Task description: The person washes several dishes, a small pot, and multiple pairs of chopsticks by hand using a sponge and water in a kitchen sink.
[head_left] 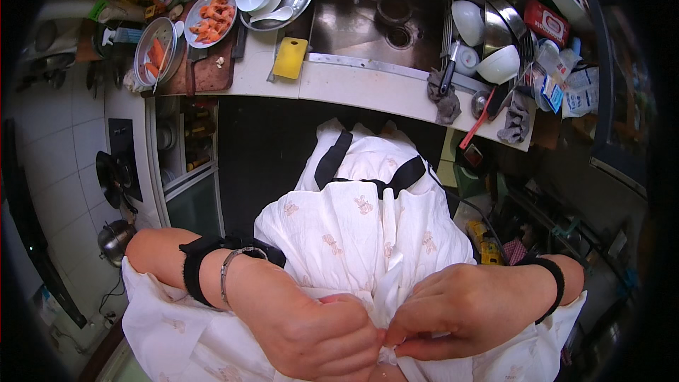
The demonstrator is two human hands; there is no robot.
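Both hands meet low in the picture, before the chest of a white garment [345,239] with small printed figures. My right hand [461,313] pinches white cloth of the garment between thumb and fingers. Curled right beside it, my left hand [313,323] grips at the same spot, its fingertips touching or nearly touching those of the right; the bit of cloth inside it is mostly hidden. A loose white fabric strip [390,281] hangs between the hands. Black bands circle both wrists, and a metal bracelet [225,270] sits on the left. A black strap [333,162] lies across the garment farther down.
Ahead, a white counter [360,77] holds a steel sink [339,26], a yellow cloth [290,58] and a plate of cooked shrimp [212,20]. Carrots lie in a steel colander [148,45] beside a cutting board [212,74]. White bowls [498,65] and a red-handled tool [477,124] are at right.
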